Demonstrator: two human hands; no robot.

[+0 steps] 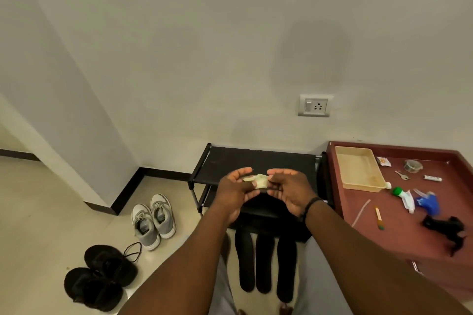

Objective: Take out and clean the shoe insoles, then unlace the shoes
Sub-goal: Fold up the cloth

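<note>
While we hold the small pale cloth [260,181] between both hands above the black rack [256,161], the left hand [236,190] pinches one edge with curled fingers and the right hand [286,188] grips the other. We should fold it to a flat pad, so one face wipes evenly along each insole. Three black insoles [265,263] lie side by side on the floor below our arms, already out. Left of them sit the grey shoes [153,220], laces in, and the black shoes [102,276], with a loose black lace [133,250] just beside them. On the red table [399,225] to the right are a beige tray [358,169], a blue spray head [428,202] and keys [402,175]. Nothing blocks our reach down to the insoles.
</note>
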